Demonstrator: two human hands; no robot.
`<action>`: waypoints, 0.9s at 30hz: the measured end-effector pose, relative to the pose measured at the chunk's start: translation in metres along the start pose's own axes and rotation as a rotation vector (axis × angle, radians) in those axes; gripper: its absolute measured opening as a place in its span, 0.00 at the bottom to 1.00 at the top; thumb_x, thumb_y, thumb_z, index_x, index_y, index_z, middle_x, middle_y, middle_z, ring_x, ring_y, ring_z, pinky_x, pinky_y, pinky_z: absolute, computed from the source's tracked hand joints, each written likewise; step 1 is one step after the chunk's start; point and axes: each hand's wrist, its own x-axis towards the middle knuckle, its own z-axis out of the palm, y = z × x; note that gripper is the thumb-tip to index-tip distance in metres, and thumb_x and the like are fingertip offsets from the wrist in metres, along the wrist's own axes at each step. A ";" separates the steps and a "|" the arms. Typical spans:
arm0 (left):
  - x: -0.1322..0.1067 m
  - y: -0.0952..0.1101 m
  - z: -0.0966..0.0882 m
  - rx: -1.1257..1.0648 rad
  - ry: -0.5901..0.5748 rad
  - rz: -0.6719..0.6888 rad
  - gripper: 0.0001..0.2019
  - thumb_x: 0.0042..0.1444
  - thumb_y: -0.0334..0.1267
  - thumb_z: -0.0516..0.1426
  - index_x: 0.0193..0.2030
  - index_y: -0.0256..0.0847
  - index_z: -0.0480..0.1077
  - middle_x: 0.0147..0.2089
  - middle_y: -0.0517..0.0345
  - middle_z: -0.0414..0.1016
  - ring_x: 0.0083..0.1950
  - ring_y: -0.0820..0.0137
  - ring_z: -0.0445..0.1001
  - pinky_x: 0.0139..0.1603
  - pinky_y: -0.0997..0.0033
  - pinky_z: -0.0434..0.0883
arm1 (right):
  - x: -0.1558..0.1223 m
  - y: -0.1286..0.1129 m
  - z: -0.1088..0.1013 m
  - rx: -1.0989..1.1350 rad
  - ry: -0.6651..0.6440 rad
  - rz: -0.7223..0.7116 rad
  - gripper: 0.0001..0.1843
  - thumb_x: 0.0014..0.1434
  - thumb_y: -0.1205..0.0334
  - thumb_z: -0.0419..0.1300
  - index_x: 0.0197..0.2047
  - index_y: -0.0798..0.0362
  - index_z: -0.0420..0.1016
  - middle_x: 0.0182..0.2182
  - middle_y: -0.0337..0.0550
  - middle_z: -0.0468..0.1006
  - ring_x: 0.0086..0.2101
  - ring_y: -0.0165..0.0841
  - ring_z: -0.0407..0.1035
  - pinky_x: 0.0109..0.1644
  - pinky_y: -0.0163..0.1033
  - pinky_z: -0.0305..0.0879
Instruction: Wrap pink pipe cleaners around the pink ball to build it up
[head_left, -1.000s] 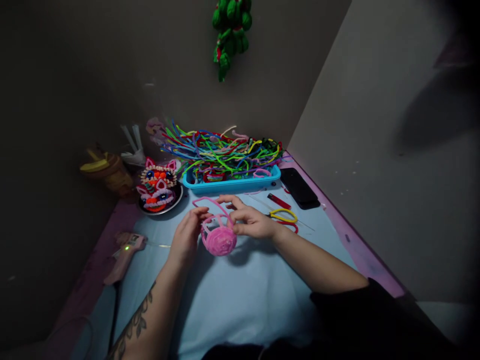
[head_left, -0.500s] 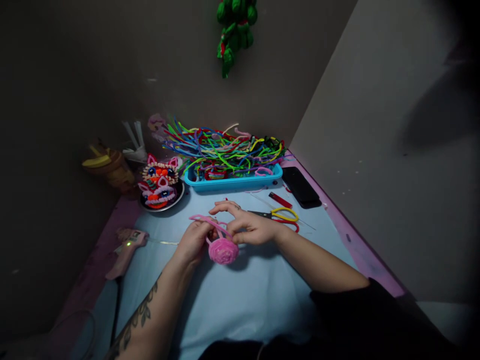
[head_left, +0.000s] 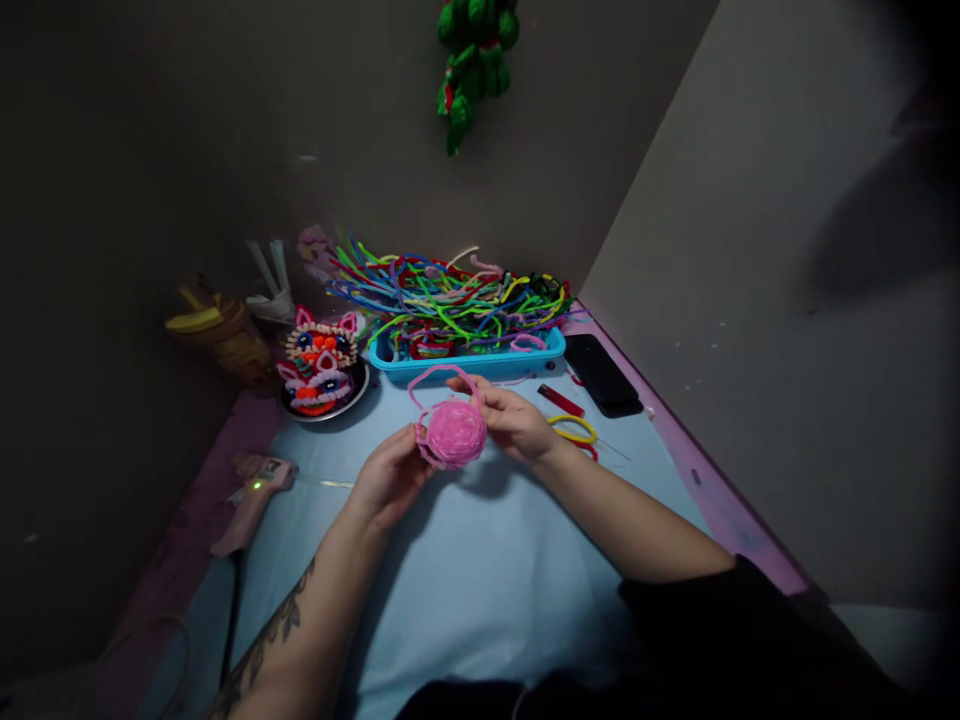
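Note:
Between my hands, above the blue cloth, is a round pink coil of pipe cleaner (head_left: 456, 434). A pink strand rises from it in a loop over its top. My left hand (head_left: 394, 476) is closed on the coil's left edge, thumb and fingers pinching the strand there. On the other side my right hand (head_left: 514, 418) grips the right edge, its thumb near the front and its index finger stretched behind the loop. Just beyond my right hand lie scissors (head_left: 574, 430) with yellow and red handles, their blades hidden by the hand.
A blue tray (head_left: 472, 364) piled with colourful pipe cleaners (head_left: 450, 300) stands at the back. At right lie a red lighter (head_left: 561, 400) and a black phone (head_left: 602, 374). At left are a glue gun (head_left: 253, 504) with a lit green light and a bowl (head_left: 355, 392) holding pipe-cleaner figures (head_left: 321, 345).
The pink coil has been raised and turned to face me more squarely. My right hand has shifted from the strand above to the coil's right edge; the strand now stands in a loop.

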 end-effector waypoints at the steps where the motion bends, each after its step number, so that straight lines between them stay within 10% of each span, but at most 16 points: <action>1: 0.000 -0.001 0.001 -0.007 -0.001 0.010 0.08 0.49 0.36 0.64 0.36 0.38 0.75 0.38 0.52 0.76 0.35 0.69 0.72 0.36 0.70 0.70 | 0.000 0.000 0.001 0.004 0.002 0.001 0.16 0.46 0.49 0.67 0.24 0.53 0.74 0.53 0.47 0.67 0.60 0.43 0.53 0.61 0.46 0.50; 12: 0.002 -0.006 -0.002 0.287 0.405 0.374 0.13 0.48 0.41 0.64 0.41 0.42 0.71 0.34 0.60 0.72 0.34 0.75 0.71 0.32 0.78 0.66 | 0.007 0.015 0.005 0.064 0.461 0.028 0.10 0.43 0.60 0.65 0.19 0.53 0.68 0.25 0.36 0.70 0.32 0.30 0.62 0.42 0.36 0.59; 21: -0.005 -0.012 0.010 0.388 0.219 0.431 0.34 0.45 0.39 0.66 0.59 0.48 0.58 0.55 0.49 0.69 0.38 0.70 0.78 0.38 0.71 0.71 | 0.005 0.026 0.012 0.142 0.425 0.109 0.15 0.44 0.56 0.67 0.19 0.54 0.67 0.21 0.35 0.68 0.27 0.28 0.60 0.37 0.35 0.57; 27: -0.004 -0.013 0.013 0.174 0.159 0.271 0.40 0.43 0.38 0.67 0.62 0.41 0.56 0.39 0.53 0.78 0.36 0.69 0.77 0.39 0.69 0.72 | 0.001 0.024 0.020 -0.106 0.407 0.053 0.15 0.45 0.53 0.66 0.19 0.53 0.68 0.35 0.41 0.70 0.42 0.34 0.63 0.53 0.40 0.54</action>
